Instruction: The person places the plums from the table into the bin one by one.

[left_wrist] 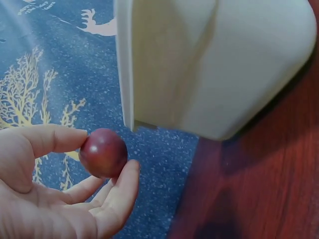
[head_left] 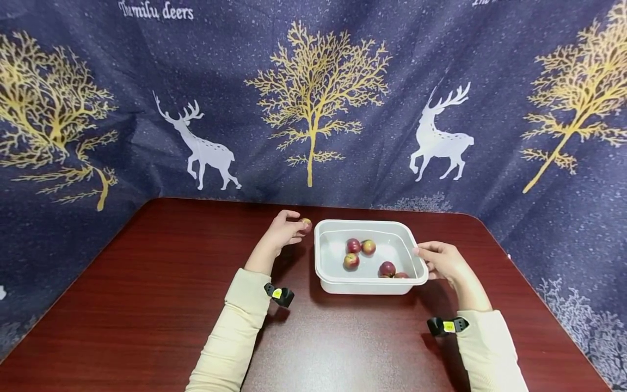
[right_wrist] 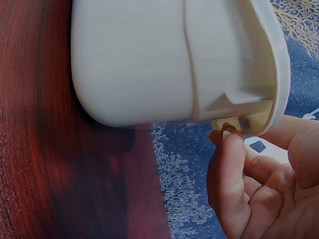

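A small red, round fruit like a plum or tiny apple is pinched between the thumb and fingers of my left hand, just left of the white plastic tub. In the left wrist view the fruit is apart from the tub's wall. My right hand grips the tub's right rim; in the right wrist view its fingers curl under the lip. Inside the tub lie several more red and yellowish fruits, some partly hidden by the front wall.
The tub stands on a dark red wooden table. Behind the table's back edge hangs a dark blue cloth printed with yellow trees and white deer. Black straps with yellow labels sit at both wrists.
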The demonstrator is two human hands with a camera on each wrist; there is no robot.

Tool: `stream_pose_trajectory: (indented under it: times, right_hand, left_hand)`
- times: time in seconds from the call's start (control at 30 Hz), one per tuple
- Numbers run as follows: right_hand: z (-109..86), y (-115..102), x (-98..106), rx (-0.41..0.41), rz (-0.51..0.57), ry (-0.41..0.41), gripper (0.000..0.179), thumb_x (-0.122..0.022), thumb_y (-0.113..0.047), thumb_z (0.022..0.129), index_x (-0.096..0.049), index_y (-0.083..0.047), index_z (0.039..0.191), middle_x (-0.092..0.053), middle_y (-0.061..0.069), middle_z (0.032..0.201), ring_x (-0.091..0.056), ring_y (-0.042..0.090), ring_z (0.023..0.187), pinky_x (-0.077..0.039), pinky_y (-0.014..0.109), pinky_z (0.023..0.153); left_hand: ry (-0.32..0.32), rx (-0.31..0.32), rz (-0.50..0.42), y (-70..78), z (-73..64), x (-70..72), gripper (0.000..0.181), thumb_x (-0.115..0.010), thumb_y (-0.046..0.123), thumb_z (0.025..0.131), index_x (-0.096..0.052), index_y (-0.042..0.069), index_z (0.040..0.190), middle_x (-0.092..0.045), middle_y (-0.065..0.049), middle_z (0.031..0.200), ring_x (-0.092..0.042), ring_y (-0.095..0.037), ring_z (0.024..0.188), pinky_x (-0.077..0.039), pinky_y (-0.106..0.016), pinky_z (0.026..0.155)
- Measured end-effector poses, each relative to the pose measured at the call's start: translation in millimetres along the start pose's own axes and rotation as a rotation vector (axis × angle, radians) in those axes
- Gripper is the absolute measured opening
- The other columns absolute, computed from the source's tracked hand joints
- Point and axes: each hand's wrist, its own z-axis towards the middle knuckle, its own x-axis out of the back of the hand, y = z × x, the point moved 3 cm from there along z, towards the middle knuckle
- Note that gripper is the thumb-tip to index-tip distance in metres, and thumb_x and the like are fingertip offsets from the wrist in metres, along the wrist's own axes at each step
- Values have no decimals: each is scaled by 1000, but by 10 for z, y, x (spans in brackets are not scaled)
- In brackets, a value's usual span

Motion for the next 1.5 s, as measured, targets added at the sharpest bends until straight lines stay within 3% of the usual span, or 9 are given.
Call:
stream_pose_trajectory:
  times: [0.13, 0.37, 0.6, 0.8, 1.03, 1.17, 1.33, 1.5]
  right_hand:
    - [-12, 1, 19, -6, -3, 7, 51, -56, -22, 91, -42, 12, 126, -59, -7, 67, -57, 4, 55, -54, 24, 53]
    - [-42, -6, 55, -2, 2, 13, 50, -55, -21, 91, -41, 13, 125, -59, -8, 66, -57, 3, 55, -54, 25, 54]
    - [-59, -17, 71, 1, -11, 25, 51, -55, -22, 91, -42, 13, 125, -59, -7, 66, -57, 3, 55, -54, 24, 52]
    - [-47, -16, 57, -5, -24, 36, 49, -55, -20, 91, -43, 13, 125, -59, -7, 65, -57, 4, 55, -54, 25, 52]
    - [-1, -3, 6, 5, -25, 35, 47, -56, -19, 90, -45, 12, 124, -59, -6, 65, -57, 4, 54, -54, 26, 52]
    - [4, 9, 1, 0, -31, 37, 47, -56, -19, 90, -45, 12, 124, -59, -6, 65, -58, 5, 55, -54, 26, 52]
    - [-23, -20, 14, -2, -38, 46, 47, -57, -20, 90, -46, 11, 124, -59, -6, 65, -57, 5, 55, -54, 26, 53]
    - [-28, -25, 10, -3, -34, 47, 47, -56, -20, 90, -46, 11, 124, -58, -6, 66, -57, 5, 55, -54, 26, 53]
  left_hand:
    - [-47, -10, -26, 29, -16, -26, 48, -56, 7, 87, -34, -2, 129, -57, -21, 110, -62, -21, 85, -49, -43, 92]
    - [-131, -25, -70, 100, -56, -93, 46, -56, 9, 88, -35, -2, 127, -54, -21, 118, -59, -36, 106, -49, -42, 92]
    - [-194, -6, -95, 168, -118, -223, 46, -59, 8, 87, -37, -2, 126, -52, -19, 118, -63, -25, 92, -47, -43, 93]
    - [-236, 4, -97, 158, -169, -335, 42, -60, 6, 86, -41, -2, 122, -56, -18, 113, -62, -29, 97, -46, -43, 95]
    - [-281, -12, -57, 164, -256, -461, 39, -60, 5, 86, -42, -2, 120, -61, -18, 109, -64, -23, 88, -51, -39, 90]
    - [-340, -27, -27, 209, -246, -571, 37, -63, 9, 85, -45, 0, 116, -60, -20, 110, -64, -21, 90, -52, -37, 87]
    - [-383, -11, 55, 303, -223, -722, 37, -65, 10, 85, -46, 0, 115, -57, -16, 108, -63, -22, 92, -52, -36, 87]
    - [-400, 36, 85, 287, -237, -836, 37, -62, 6, 85, -45, -1, 117, -58, -18, 108, -64, -27, 93, -49, -41, 91]
